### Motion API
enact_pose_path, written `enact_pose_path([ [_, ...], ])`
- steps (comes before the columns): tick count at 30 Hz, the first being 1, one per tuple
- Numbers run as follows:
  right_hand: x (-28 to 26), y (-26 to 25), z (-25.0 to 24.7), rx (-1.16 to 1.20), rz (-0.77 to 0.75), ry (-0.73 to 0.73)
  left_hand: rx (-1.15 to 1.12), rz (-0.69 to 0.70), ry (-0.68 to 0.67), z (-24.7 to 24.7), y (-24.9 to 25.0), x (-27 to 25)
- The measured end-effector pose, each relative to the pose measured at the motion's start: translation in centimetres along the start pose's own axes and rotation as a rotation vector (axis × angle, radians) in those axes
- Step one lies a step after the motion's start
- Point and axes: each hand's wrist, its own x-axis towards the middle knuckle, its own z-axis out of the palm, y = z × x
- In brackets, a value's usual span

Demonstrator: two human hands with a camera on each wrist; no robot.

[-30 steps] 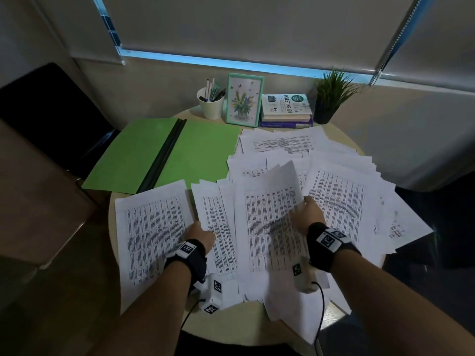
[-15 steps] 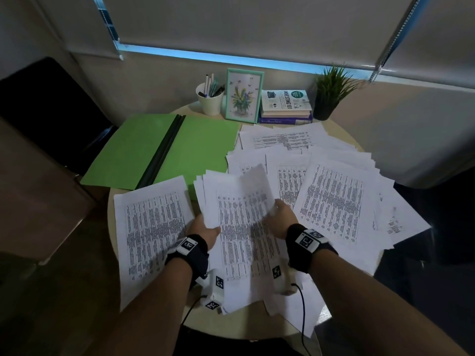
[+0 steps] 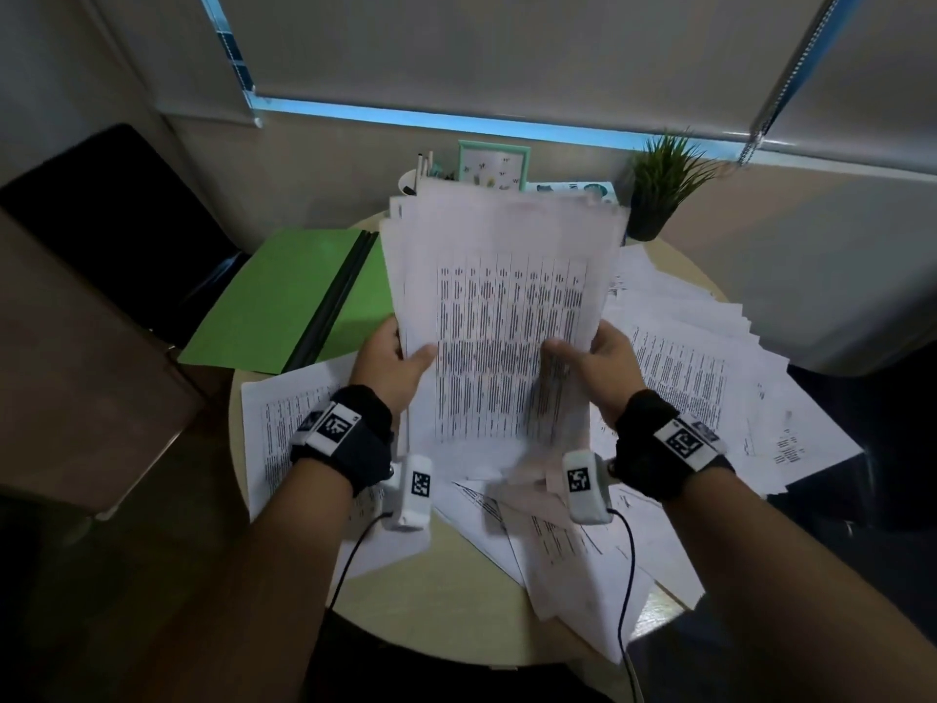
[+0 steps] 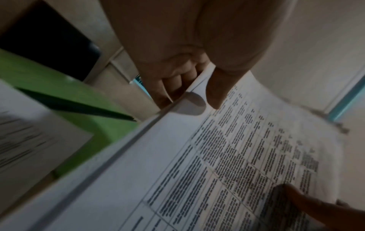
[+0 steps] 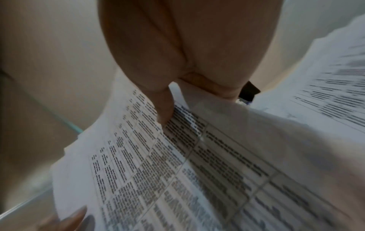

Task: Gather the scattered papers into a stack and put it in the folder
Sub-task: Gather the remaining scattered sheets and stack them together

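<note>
Head view: sheaf of papers (image 3: 499,317) raised above tabletop (image 3: 446,575), left hand (image 3: 393,365) and right hand (image 3: 601,367) each in closed grip on its side edges, open green folder (image 3: 284,301) far left; left wrist view: thumb on top, fingers (image 4: 177,79) beneath; right wrist view: thumb pressed on print.

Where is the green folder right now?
In the head view the green folder lies open on the table's far left side, left of the lifted stack of papers held in both hands and beyond a loose sheet.
</note>
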Motion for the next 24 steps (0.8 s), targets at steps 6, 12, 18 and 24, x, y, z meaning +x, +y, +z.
enact_pose_path([
  [6,0.0,-2.9,0.2,0.009,-0.140,0.030,-0.078,0.123,0.148,0.1,3.0,1.2],
  [12,-0.7,-1.7,0.8,-0.009,-0.119,0.047,-0.076,0.081,0.124,1.2,1.6,1.0],
  [18,-0.8,-3.3,1.8,-0.037,-0.198,0.072,-0.077,0.164,0.190,2.0,3.0,0.5],
  [24,-1.1,-2.9,2.5,0.017,-0.230,0.195,-0.184,0.155,0.224,1.3,2.6,0.7],
])
